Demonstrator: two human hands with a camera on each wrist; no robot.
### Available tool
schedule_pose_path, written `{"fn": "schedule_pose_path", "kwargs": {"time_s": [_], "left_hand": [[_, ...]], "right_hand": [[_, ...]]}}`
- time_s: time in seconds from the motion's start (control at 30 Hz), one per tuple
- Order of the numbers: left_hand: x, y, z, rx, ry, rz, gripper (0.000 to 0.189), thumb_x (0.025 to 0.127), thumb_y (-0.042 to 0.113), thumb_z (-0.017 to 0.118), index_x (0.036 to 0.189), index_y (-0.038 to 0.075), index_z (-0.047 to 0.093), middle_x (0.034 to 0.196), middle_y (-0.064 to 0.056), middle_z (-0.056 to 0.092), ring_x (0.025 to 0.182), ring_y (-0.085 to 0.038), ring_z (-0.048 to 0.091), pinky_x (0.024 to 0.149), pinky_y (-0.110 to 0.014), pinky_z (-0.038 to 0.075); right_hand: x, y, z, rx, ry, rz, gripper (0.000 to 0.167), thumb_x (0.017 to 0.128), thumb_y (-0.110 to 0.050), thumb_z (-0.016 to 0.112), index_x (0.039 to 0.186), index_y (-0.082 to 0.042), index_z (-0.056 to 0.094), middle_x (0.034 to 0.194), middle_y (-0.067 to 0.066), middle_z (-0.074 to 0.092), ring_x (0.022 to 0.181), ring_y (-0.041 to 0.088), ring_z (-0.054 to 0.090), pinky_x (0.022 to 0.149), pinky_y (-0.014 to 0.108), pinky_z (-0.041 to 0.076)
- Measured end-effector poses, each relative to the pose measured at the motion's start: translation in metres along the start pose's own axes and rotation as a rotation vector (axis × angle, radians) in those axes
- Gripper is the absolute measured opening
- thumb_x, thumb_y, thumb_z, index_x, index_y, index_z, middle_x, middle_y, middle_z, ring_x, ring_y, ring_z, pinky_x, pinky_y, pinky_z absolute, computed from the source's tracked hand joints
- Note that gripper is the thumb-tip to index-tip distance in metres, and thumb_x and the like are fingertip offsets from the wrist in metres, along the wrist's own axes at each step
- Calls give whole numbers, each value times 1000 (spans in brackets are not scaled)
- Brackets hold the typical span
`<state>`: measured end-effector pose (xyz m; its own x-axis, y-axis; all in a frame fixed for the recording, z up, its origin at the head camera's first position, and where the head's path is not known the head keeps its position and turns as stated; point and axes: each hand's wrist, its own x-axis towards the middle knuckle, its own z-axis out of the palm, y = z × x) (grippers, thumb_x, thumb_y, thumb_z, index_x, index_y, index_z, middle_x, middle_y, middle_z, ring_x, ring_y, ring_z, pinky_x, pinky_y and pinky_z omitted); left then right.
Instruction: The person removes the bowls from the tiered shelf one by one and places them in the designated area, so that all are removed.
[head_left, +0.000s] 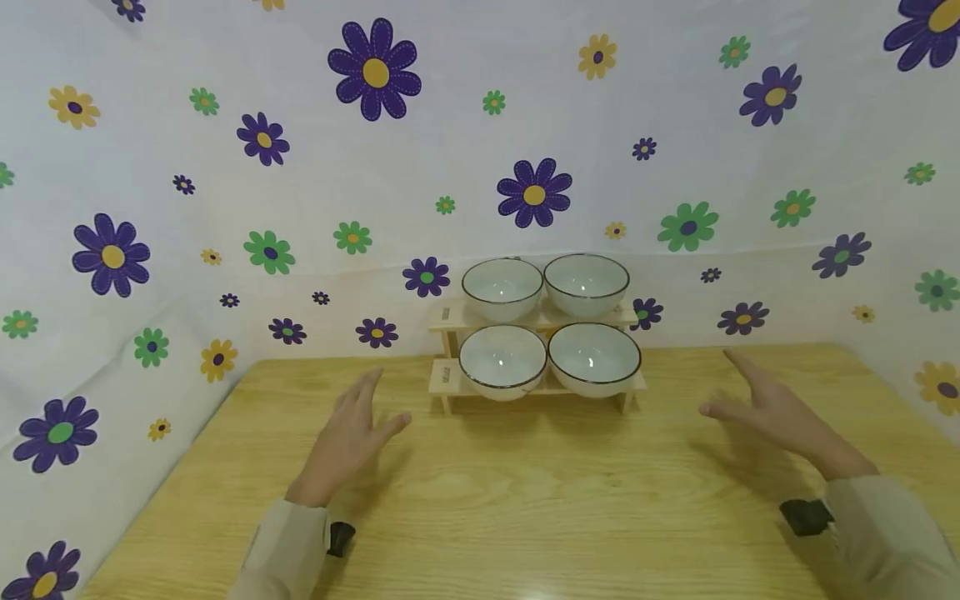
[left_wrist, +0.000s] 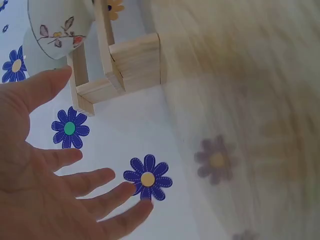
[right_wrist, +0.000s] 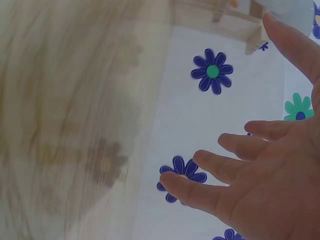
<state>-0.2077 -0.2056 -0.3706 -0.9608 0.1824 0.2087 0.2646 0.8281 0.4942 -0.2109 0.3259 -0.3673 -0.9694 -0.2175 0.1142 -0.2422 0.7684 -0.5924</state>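
Note:
Two white bowls with dark rims, a front left bowl (head_left: 502, 358) and a front right bowl (head_left: 594, 357), sit on the lower tier of a wooden rack (head_left: 446, 377). Behind them a back left bowl (head_left: 502, 287) and a back right bowl (head_left: 587, 283) stand on the upper tier. My left hand (head_left: 345, 437) is held left of the rack, fingers spread, holding nothing. Over on the right side, my right hand (head_left: 776, 417) is likewise spread and holds nothing. In the left wrist view a bowl (left_wrist: 60, 25) shows a painted twig with leaves.
The wooden table (head_left: 525, 492) stretches in front of the rack and to both sides. A white cloth (head_left: 450, 150) printed with purple, green and yellow flowers hangs behind the table and along its sides. Each wrist carries a dark strap piece (head_left: 807, 517) near the sleeve.

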Motion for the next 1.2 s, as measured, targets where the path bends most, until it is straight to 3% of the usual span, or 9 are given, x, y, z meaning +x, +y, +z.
{"fn": "schedule_pose_path", "kwargs": {"time_s": [0.13,0.3,0.77,1.2], "left_hand": [[11,1,-1,-230,-62,-77,80,102,29,67,160,-3,23,161,-34,27,144,-55,33,112,-70,34],[22,0,0,-359,-79,-138,77,101,20,68,161,-1,25,160,-33,31,139,-53,42,108,-66,42],[38,1,10,-553,-132,-187,75,99,15,70,160,1,29,159,-32,32,137,-50,46,108,-60,45],[48,4,18,-590,-180,-190,79,97,13,70,161,1,24,161,-32,28,139,-50,44,110,-61,43]], "right_hand": [[5,-11,-2,45,-7,17,99,98,-31,71,157,15,8,155,47,18,136,69,24,100,83,30],[14,-25,-3,116,-15,47,96,98,-28,72,158,13,9,159,43,17,140,65,23,103,82,28],[26,-49,2,234,-37,26,93,98,-19,71,159,11,8,161,40,16,142,62,24,103,82,28],[31,-59,13,347,-51,-34,92,97,-12,73,160,9,9,163,36,17,144,59,26,106,78,31]]}}
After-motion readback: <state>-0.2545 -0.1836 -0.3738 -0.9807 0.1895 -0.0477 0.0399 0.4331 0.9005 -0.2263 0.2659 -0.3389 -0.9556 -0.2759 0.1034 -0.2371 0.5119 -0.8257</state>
